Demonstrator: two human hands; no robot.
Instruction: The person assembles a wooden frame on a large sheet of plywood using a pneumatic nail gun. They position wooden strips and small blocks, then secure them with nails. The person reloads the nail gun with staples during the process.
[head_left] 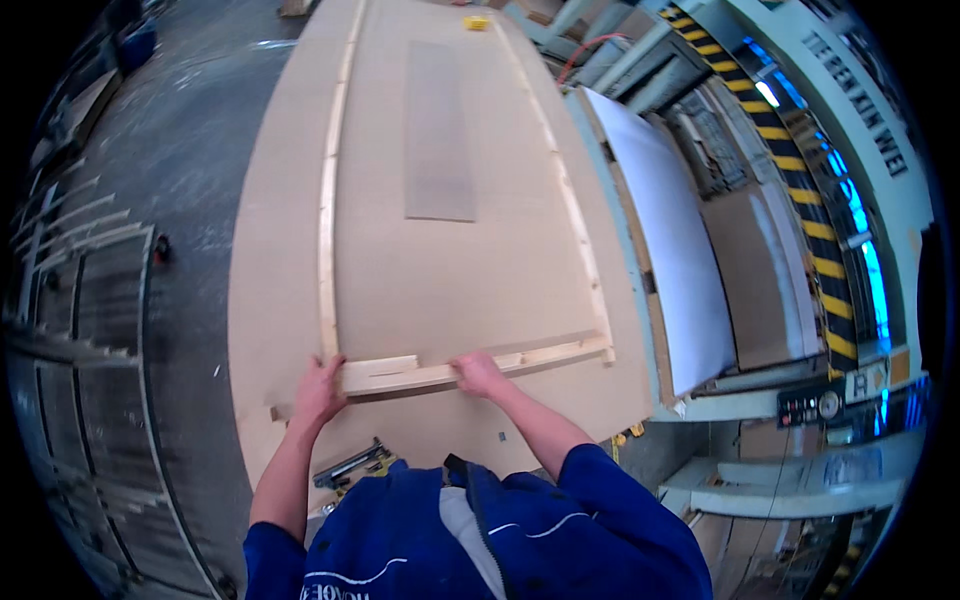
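A large brown board (290, 250) lies before me with long, pale wooden strips along its left (327, 220) and right (565, 180) sides. Across the near end runs a wooden crosspiece (540, 354), meeting the right strip at its corner. My left hand (320, 392) is closed around the near left corner, where the crosspiece meets the left strip. With bent fingers, my right hand (478, 374) grips the crosspiece near its middle. Between my hands a short wooden block (385, 367) lies against the crosspiece's far side. Both thumbs and fingertips are partly hidden.
A thin grey-brown panel (438, 140) lies inside the strips. A nail gun-like tool (350, 464) rests by my body, and a yellow object (476, 22) sits at the far end. At right stand a white-topped stack (665, 230) and a striped machine (800, 190); at left, a metal rack (150, 370).
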